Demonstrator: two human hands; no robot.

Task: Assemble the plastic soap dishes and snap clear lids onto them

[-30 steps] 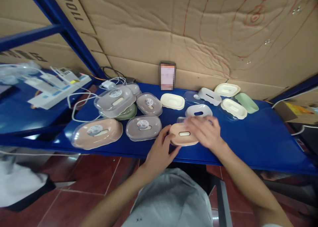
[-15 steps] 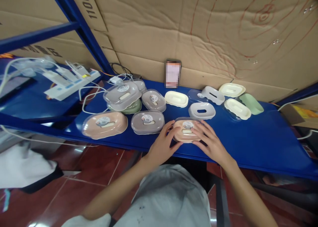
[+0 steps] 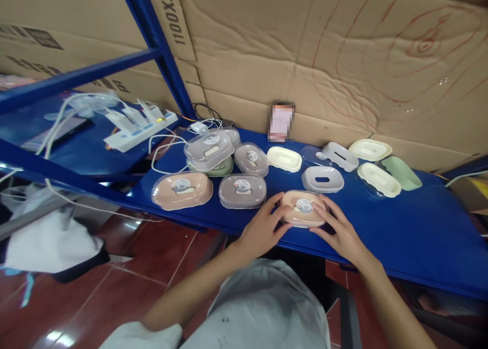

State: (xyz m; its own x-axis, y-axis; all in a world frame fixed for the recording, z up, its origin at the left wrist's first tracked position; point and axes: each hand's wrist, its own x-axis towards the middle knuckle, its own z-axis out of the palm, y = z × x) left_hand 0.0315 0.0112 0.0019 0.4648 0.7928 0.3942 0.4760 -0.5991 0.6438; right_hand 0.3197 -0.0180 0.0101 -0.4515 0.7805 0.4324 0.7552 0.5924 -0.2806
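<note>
Head view: left hand (image 3: 263,229) and right hand (image 3: 341,232) were clamped on opposite ends of the lidded peach soap box (image 3: 304,207) on the blue bench (image 3: 400,227).

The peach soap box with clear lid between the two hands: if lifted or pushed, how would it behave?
The peach soap box looks like thin rigid plastic, so probably stiff and light. Its flat oval shape probably will not roll or tip. The glossy clear lid could feel slippery and may pop loose unless left hand and right hand hold both sides.
</note>
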